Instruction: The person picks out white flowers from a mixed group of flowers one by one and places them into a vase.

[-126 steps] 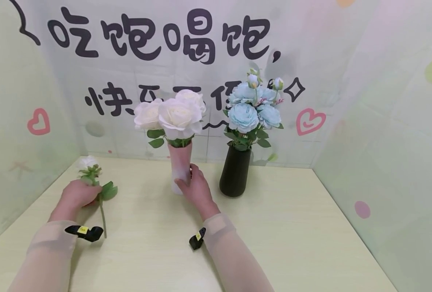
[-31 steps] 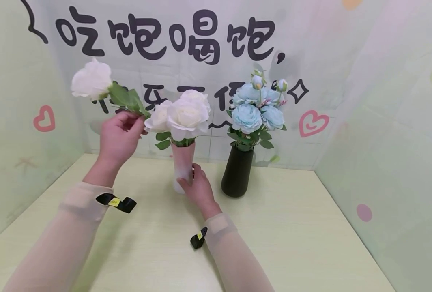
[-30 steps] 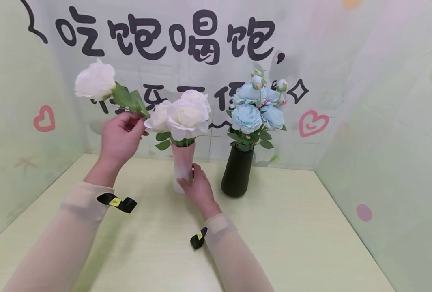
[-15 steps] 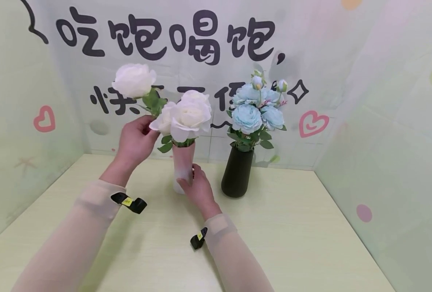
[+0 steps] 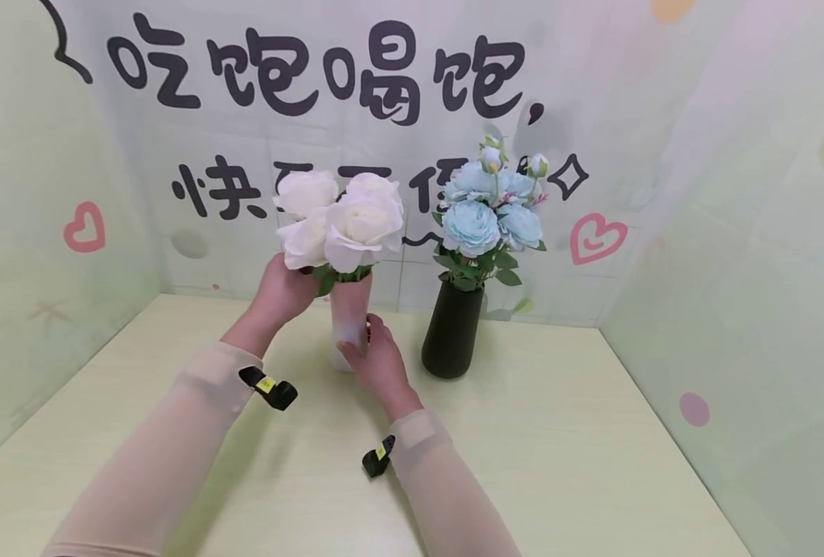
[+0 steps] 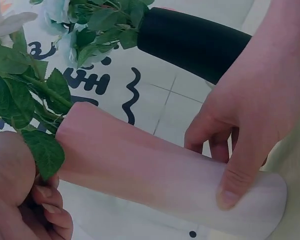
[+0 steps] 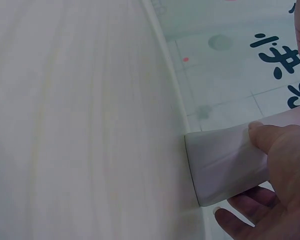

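Note:
A pink-to-white vase (image 5: pixel 350 305) stands upright on the table, with several white roses (image 5: pixel 366 224) in its mouth. My right hand (image 5: pixel 382 367) grips its lower part; in the right wrist view the thumb lies across the vase (image 7: pixel 225 162) near its base. At the left of the mouth, my left hand (image 5: pixel 282 292) holds a white rose (image 5: pixel 306 193) by its stem. That bloom sits beside the others, and petals cover my fingertips in the head view. Curled fingers of the left hand (image 6: pixel 20 195) show below leaves in the left wrist view; the stem's lower end is hidden.
To the right stands a black vase (image 5: pixel 453 333) with light blue flowers (image 5: pixel 470 224). Behind the pale wooden table (image 5: pixel 558 449) hangs a printed backdrop (image 5: pixel 412 286) with black lettering, and similar panels close off both sides.
My left hand has picked the white rose up off the table, raised it, then moved right and down to the vase mouth. The right hand keeps its grip on the vase.

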{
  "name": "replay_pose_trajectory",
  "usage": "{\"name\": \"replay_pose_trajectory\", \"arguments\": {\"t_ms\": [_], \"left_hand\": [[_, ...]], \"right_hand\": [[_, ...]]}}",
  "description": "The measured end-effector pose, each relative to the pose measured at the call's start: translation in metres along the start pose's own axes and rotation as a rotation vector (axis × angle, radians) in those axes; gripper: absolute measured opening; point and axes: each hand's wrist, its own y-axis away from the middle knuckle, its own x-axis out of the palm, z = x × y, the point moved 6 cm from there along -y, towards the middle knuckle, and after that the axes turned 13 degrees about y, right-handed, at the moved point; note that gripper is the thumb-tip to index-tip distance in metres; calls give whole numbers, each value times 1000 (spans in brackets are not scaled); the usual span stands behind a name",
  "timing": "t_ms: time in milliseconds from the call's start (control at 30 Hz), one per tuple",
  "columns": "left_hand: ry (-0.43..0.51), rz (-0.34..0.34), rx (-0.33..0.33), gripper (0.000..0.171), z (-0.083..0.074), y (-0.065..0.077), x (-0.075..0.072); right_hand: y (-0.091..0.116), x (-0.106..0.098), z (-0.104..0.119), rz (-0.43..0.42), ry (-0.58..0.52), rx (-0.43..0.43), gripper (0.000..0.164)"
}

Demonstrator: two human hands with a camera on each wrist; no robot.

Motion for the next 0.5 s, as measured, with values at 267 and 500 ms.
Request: {"name": "replay_pose_trajectory", "arguments": {"t_ms": [267, 500], "left_hand": [[27, -37, -28, 23, 6, 4, 0], [115, -153, -17, 9, 11, 8, -5]], "right_hand": [[-1, -1, 1, -19, 12, -18, 65], [-1, 0, 0, -18, 6, -9, 65]]}}
